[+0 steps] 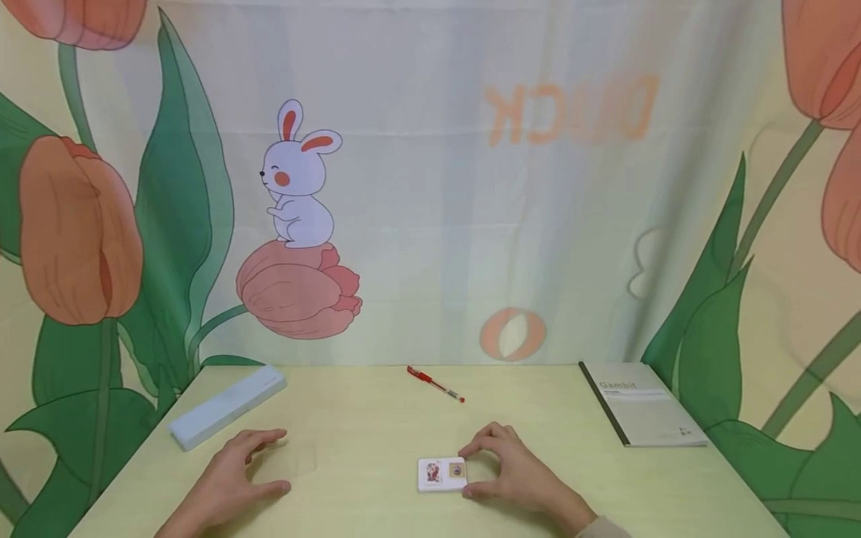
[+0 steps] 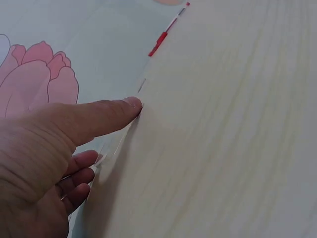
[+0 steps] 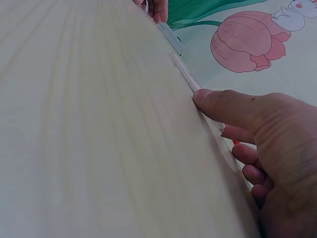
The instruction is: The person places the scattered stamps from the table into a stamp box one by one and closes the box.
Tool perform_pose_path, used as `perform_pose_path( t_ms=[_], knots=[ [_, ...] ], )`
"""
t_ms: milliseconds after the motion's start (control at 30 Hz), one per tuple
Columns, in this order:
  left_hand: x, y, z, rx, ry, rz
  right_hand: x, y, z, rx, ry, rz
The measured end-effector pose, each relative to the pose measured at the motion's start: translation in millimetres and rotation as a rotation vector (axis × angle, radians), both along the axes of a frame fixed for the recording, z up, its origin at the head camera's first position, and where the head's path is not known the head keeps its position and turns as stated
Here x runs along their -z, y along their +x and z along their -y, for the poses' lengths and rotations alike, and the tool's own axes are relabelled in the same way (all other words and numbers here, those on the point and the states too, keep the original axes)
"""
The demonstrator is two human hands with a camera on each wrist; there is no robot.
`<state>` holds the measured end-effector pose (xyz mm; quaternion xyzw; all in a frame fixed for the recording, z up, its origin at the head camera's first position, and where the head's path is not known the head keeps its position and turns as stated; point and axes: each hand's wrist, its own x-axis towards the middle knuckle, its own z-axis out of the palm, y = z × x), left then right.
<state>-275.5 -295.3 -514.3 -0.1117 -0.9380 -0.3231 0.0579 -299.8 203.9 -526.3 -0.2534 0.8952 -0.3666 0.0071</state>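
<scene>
In the head view, my right hand (image 1: 514, 474) pinches the right end of a small flat white pack of playing cards (image 1: 442, 475) between thumb and fingers. Its top carries a coloured joker-like picture and a small gold square. To the left, my left hand (image 1: 232, 474) has its thumb and fingers at opposite edges of a thin, see-through plastic cover (image 1: 304, 459), low on the table. The left wrist view shows a faint clear edge by the left thumb (image 2: 111, 116). From the right wrist, the pack (image 3: 185, 74) appears edge-on beside the thumb.
A pale blue pencil case (image 1: 229, 407) lies at the back left of the table (image 1: 363, 426). Behind the pack is a red pen (image 1: 436, 384). At the right lies a notebook (image 1: 642, 403) with a dark spine. A printed curtain (image 1: 417, 187) hangs along the back edge.
</scene>
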Motion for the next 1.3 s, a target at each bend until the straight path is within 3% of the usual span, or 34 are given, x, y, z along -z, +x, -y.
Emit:
perform_pose_path(
  t_ms=[200, 433, 700, 900, 1133, 1300],
  knots=[
    [4.1, -1.6, 7.9, 0.021, -0.023, -0.061, -0.5, -0.4, -1, 0.002, -0.003, -0.005],
    [1.2, -2.4, 10.0, -0.010, -0.057, 0.002, -0.8, 0.3, 2, 0.003, -0.012, 0.010],
    [2.1, -6.3, 7.4, -0.050, -0.066, 0.021, 0.9, 0.1, 1, 0.006, -0.006, 0.014],
    [-0.4, -8.1, 4.8, -0.042, -0.029, 0.020, 0.5, 0.1, -1, 0.005, -0.006, -0.002],
    [-8.1, -8.3, -8.8, 0.047, 0.042, -0.027, 0.6, 0.3, -1, -0.002, -0.012, -0.005],
    [-19.4, -12.2, -31.1, 0.167, 0.078, -0.162, 0.7, -0.7, 0, -0.003, -0.013, -0.003]
  ],
)
